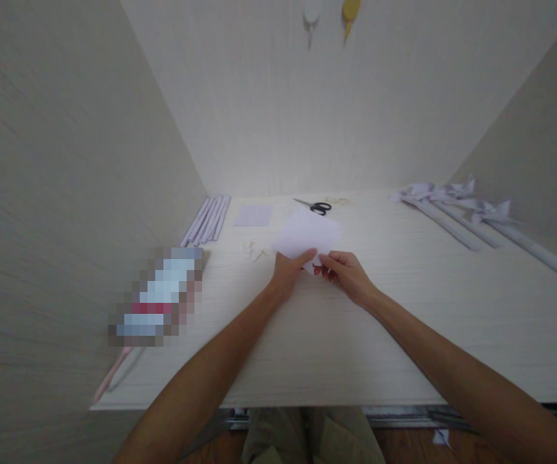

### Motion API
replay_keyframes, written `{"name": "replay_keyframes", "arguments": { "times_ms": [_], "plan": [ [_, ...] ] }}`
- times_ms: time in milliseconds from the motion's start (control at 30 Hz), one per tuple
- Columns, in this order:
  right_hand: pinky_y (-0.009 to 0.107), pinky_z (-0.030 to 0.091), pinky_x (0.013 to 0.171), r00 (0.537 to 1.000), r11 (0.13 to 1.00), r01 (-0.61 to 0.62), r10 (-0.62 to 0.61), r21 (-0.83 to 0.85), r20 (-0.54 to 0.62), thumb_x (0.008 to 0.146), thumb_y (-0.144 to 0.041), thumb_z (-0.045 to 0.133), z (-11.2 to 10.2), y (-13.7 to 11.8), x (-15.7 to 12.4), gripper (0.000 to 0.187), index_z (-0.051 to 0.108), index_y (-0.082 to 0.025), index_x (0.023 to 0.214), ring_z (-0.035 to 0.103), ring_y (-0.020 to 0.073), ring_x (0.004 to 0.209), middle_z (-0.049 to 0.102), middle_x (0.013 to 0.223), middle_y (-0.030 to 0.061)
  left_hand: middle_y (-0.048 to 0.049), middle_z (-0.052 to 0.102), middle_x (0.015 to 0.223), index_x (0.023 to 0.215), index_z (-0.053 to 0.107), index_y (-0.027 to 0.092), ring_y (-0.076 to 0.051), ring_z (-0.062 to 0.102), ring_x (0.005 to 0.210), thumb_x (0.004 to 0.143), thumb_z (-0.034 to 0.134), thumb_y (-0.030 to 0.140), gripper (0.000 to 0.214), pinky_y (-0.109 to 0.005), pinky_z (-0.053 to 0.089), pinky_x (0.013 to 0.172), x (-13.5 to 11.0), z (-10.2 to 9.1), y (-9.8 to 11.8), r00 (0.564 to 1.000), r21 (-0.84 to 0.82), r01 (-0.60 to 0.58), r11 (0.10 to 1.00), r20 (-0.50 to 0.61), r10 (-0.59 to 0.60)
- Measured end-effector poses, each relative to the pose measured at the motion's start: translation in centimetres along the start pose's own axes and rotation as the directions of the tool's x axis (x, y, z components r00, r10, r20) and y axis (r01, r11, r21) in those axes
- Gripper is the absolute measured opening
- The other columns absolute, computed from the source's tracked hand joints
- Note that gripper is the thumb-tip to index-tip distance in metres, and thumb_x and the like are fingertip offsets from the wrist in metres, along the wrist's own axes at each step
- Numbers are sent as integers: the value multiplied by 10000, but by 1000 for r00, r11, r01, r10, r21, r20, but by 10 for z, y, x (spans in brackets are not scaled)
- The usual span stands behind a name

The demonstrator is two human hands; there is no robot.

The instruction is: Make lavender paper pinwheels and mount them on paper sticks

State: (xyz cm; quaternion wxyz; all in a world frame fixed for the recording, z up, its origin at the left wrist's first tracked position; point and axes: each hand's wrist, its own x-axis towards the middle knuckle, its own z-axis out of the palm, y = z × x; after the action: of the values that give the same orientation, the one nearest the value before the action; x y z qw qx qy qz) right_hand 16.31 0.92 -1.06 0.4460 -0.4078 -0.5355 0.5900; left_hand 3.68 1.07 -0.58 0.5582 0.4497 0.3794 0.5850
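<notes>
White sheet of paper (305, 232) lies in both hands at the centre of the frame, over the desk (433, 335), tilted with one corner toward the bottom. The left forearm slants up from the lower left, the right from the lower right. The left hand (288, 270) has its grip closed on the near edge, thumb flat on top, fingers mostly hidden underneath. The right hand (349, 274) pinches beside that corner, thumb pointing left, fingers curled below. The two thumbs nearly meet.
</notes>
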Motion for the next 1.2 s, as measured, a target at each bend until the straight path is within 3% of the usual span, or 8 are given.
{"name": "replay_keyframes", "arguments": {
  "times_ms": [533,800,1200],
  "plan": [
    [200,280,433,1000,999,-11,12,-36,29,606,-314,657,2,-8,-3,191,592,-145,544,425,55,440,589,536,-7,37,550,524,659,546,153,-97,493,423,573,660,306,209,-239,388,442,0,-2,-1,999,-6,6,1000,-45,-6],
    [211,284,422,999,999,-28,29,-25,39,655,-481,580,1,-4,0,366,593,-137,530,437,67,427,582,504,21,23,540,480,566,518,146,-96,491,419,585,648,324,221,-229,394,444,-1,0,2,999,56,17,998,-30,-15],
    [211,303,436,998,999,-33,33,-8,46,691,-484,548,-1,-2,1,384,609,-133,548,464,79,440,604,507,32,14,552,479,573,539,146,-111,511,430,601,638,313,197,-245,410,458,-3,1,5,1000,32,1,1000,4,-1]
  ]
}}
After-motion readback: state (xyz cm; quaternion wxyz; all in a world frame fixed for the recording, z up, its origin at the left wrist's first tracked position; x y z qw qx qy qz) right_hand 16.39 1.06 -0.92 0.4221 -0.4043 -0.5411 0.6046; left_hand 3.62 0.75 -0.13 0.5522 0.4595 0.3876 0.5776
